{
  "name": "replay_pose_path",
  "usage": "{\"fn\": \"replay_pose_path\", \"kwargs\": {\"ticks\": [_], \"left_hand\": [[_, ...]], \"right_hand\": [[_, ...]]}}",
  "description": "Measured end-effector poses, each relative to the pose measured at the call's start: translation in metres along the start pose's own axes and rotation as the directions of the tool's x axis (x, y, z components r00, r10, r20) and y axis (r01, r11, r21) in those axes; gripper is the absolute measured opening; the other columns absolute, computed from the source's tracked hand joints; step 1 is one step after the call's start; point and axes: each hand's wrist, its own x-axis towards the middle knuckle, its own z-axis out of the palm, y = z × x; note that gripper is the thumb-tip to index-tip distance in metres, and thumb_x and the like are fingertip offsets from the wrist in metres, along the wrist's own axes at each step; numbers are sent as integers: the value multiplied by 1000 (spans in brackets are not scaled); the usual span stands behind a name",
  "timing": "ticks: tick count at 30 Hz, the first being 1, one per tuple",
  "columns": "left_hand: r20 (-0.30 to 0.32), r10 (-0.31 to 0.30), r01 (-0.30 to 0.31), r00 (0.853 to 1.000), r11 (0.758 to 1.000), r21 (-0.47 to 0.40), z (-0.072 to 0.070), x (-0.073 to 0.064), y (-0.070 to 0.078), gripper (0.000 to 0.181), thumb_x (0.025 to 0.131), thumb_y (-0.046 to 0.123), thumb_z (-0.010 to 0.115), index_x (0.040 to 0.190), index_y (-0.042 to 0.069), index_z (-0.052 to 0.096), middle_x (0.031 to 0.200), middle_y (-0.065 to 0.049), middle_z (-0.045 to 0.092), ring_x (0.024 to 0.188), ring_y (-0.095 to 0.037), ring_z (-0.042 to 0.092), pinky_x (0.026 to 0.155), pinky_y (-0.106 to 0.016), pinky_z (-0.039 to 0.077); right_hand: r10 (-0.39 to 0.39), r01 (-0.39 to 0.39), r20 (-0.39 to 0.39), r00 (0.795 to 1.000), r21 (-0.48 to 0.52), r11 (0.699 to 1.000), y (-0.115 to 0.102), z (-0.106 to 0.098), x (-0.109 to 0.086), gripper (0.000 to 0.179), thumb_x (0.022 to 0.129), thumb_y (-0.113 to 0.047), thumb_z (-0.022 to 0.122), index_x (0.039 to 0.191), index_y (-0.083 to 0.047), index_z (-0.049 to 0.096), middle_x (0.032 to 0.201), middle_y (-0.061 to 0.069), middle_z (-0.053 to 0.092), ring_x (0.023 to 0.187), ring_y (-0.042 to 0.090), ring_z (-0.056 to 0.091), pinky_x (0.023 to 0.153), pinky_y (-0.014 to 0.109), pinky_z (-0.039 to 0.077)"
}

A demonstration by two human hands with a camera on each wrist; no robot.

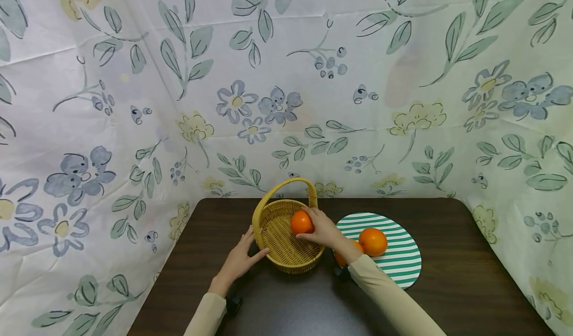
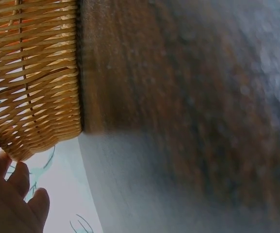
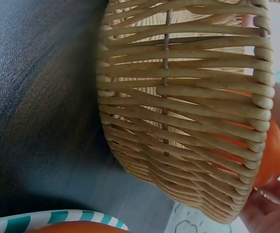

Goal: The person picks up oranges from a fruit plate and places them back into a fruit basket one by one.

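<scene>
A yellow wicker basket [image 1: 293, 259] with an arched handle [image 1: 286, 182] stands on the dark table. My right hand [image 1: 323, 229] grips an orange [image 1: 301, 222] inside the basket's opening, near its right side. Through the weave in the right wrist view, part of the orange [image 3: 271, 155] shows by the fingers. On the basket's left side my left hand [image 1: 239, 262] rests with fingers spread and the thumb near the front rim. The left wrist view has the left fingers [image 2: 19, 179] at the wicker rim.
Right of the basket lies a round green-and-white striped plate [image 1: 405, 264]. On it are an orange [image 1: 373, 242] and another orange [image 1: 341, 259] partly hidden by the right forearm. A floral cloth [image 1: 313, 102] hangs behind the brown table [image 1: 465, 276].
</scene>
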Motion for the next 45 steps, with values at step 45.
{"fn": "replay_pose_path", "kwargs": {"ticks": [45], "left_hand": [[10,2,-1,1000,1000,-23,-1,-1,2,69,80,66,53,141,47,27,155,5,12,141,-31,17,107,-58,23]], "right_hand": [[-47,36,-32,998,-272,961,0,19,13,69,79,-45,70,135,-13,46,125,10,52,109,29,53,90,47,45]]}}
